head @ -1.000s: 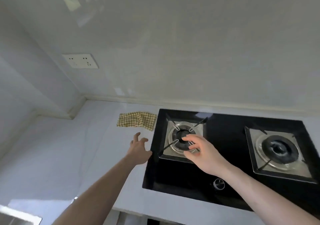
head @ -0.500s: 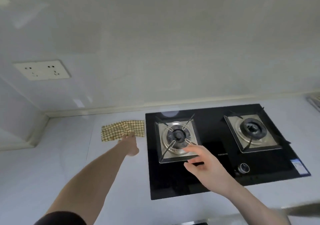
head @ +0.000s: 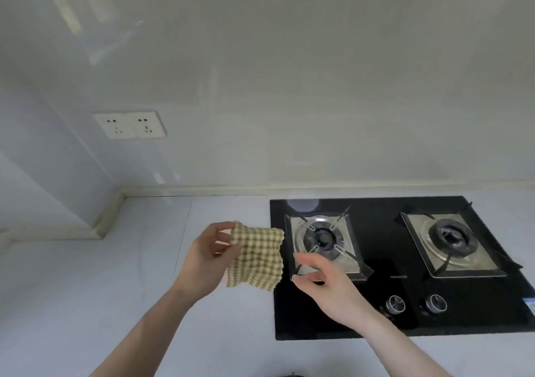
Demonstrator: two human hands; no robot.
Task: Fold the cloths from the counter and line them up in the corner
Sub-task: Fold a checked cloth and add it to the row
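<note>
Left hand (head: 207, 258) pinching the top corner of a small checked cloth (head: 256, 256), yellow-green and cream, soft and waffle-textured, hanging limp above a pale, smooth counter (head: 86, 284). Right hand (head: 324, 281) just beside the cloth's lower edge, fingers loosely spread, holding nothing, seemingly not touching. Behind, a glossy black glass hob (head: 376, 318) with two steel-ringed burners. Double white socket (head: 130, 124) on the shiny wall.
</note>
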